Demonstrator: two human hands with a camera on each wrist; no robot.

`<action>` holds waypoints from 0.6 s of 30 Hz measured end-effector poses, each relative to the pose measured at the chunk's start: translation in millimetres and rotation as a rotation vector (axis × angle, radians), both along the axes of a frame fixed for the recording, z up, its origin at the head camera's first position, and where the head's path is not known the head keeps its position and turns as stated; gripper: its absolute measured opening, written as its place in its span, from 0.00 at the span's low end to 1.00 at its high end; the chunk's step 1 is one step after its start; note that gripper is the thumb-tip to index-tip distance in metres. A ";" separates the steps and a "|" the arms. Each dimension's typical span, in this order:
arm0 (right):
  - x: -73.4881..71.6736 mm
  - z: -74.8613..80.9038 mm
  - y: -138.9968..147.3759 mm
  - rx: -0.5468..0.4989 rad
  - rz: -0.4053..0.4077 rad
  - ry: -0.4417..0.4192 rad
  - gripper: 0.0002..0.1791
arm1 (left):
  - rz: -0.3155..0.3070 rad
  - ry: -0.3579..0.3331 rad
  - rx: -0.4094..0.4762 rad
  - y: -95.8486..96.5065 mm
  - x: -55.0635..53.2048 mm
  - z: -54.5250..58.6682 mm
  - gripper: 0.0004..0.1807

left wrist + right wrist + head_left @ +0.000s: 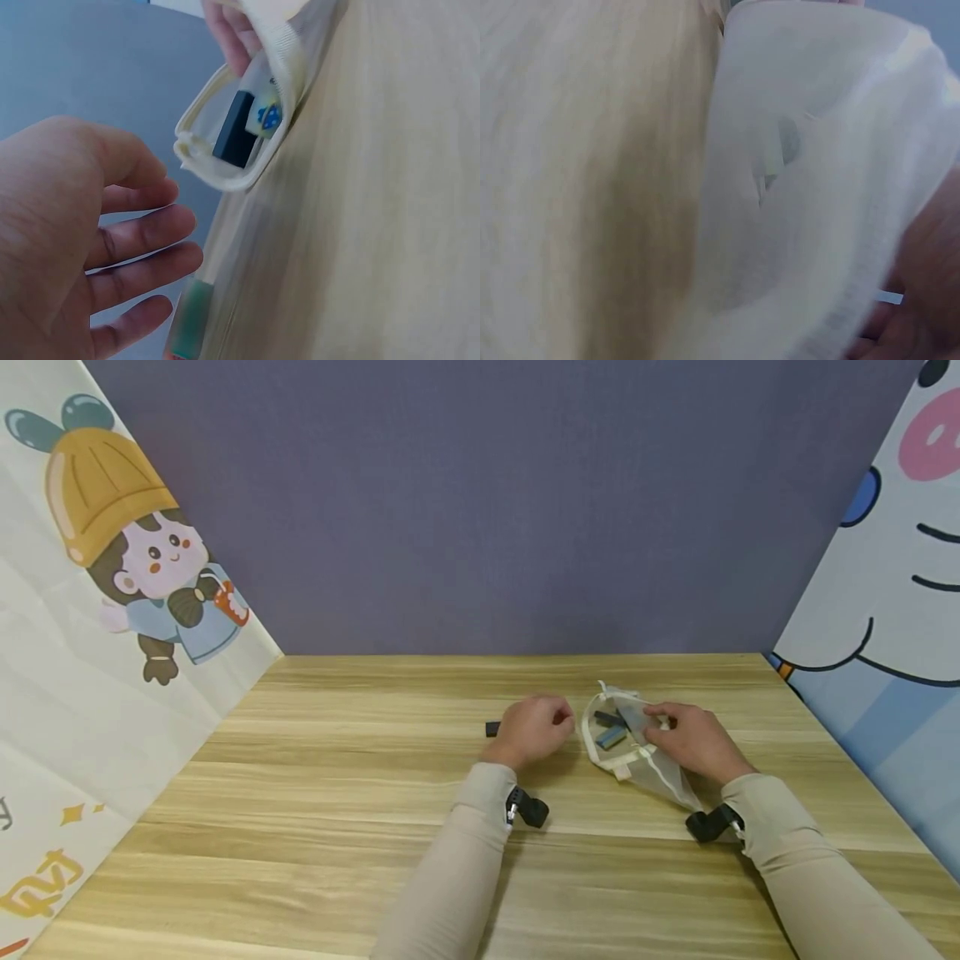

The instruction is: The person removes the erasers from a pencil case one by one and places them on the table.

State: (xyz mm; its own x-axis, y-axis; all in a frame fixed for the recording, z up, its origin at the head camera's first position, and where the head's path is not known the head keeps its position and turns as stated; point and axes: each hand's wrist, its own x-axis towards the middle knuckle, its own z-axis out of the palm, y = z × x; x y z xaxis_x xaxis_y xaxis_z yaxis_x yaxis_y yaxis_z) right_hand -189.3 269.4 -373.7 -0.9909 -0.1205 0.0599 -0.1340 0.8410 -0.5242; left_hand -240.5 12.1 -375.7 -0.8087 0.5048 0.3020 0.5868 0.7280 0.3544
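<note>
A translucent pouch (pixel 663 777) with a cream zipper rim (pixel 285 56) gapes open on the right half of the table. Inside lie a dark bar (pixel 235 131) and a small pale piece with a blue pattern (pixel 264 116). My right hand (pixel 697 739) pinches the pouch's side near its mouth; the pouch's cloudy wall (pixel 802 180) covers most of the right wrist view. Just left of the mouth is my left hand (pixel 534 727), its fingers (pixel 150 232) loosely bent around nothing. A small dark block (pixel 492 728) lies beside it, partly hidden by that hand.
A green object (pixel 193 319) rests on the wooden table (pixel 300 827), below the fingers in the left wrist view. A grey-purple panel (pixel 480 510) rises behind the table, with printed cartoon sheets (pixel 45 635) at both sides.
</note>
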 end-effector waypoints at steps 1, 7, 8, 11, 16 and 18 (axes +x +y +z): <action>0.0 0.2 0.1 0.001 -0.002 -0.001 0.26 | -0.002 0.008 -0.012 1.8 0.6 -0.1 0.06; -0.4 1.1 0.4 0.002 -0.013 0.007 0.27 | -0.033 0.031 -0.079 12.8 4.1 -2.2 0.06; -0.2 1.4 0.3 0.000 -0.013 0.011 0.27 | -0.038 0.029 -0.087 14.3 4.6 -2.8 0.06; 0.8 2.4 -0.3 -0.010 -0.018 0.025 0.27 | -0.045 0.022 -0.104 18.1 6.1 -4.4 0.06; 3.2 3.3 -1.6 -0.021 -0.028 0.056 0.26 | -0.038 0.013 -0.122 21.5 8.6 -5.7 0.05; 3.6 3.1 -1.8 -0.023 -0.030 0.059 0.26 | -0.030 0.013 -0.132 22.5 9.7 -5.3 0.04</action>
State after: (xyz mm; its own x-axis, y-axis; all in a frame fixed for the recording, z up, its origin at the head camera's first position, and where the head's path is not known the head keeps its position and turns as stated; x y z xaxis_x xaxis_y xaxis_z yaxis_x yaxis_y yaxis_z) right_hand -185.7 267.6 -370.6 -0.9887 -0.0884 0.1209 -0.1399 0.8331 -0.5351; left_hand -230.8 34.6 -381.1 -0.7887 0.5651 0.2420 0.6134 0.7495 0.2488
